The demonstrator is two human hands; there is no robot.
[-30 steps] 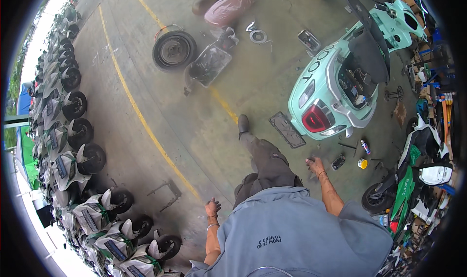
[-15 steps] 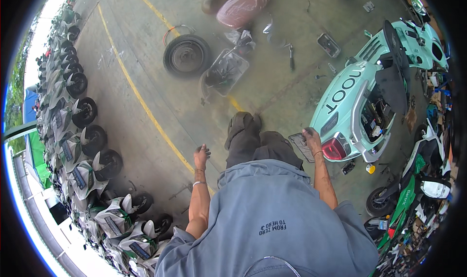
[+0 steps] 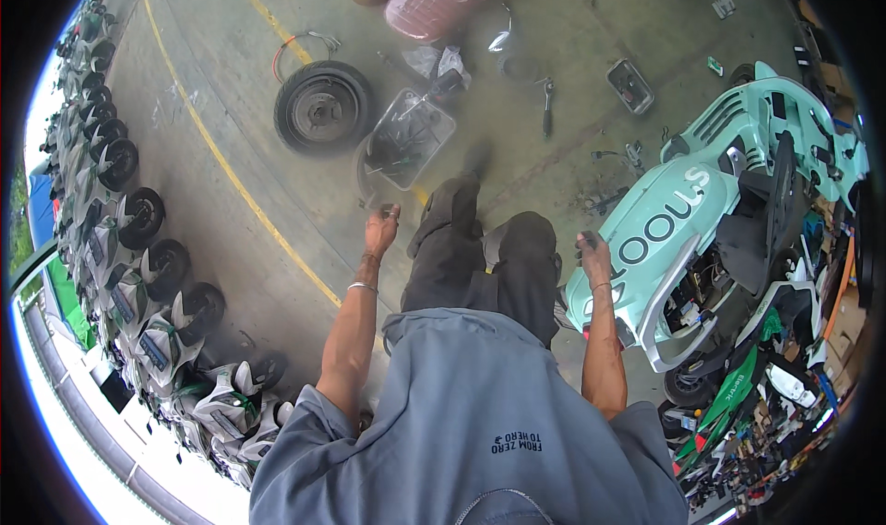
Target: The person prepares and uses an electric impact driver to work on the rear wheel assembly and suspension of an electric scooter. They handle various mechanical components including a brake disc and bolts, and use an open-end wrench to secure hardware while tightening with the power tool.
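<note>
My left hand is above the floor beside my left knee, its fingers loosely bent and apart, with nothing visible in them. The clear plastic tub, holding dark small parts, is the thing closest to it. My right hand is raised beside my right knee, its fingers curled in; what they hold, if anything, cannot be made out. Next to it is the mint-green scooter body, its seat area uncovered and inner parts showing. My right forearm covers much of the scooter's red tail light.
Ahead lie a wheel with tyre, a ratchet wrench, a small parts tray and a pink plastic-wrapped panel. Parked motorbikes line the left. A green-and-white motorbike and piled parts crowd the right.
The view has shifted forward and to the right. Both hands have moved forward. The flat rectangular frame seen at my right hand earlier no longer shows in its fingers.
</note>
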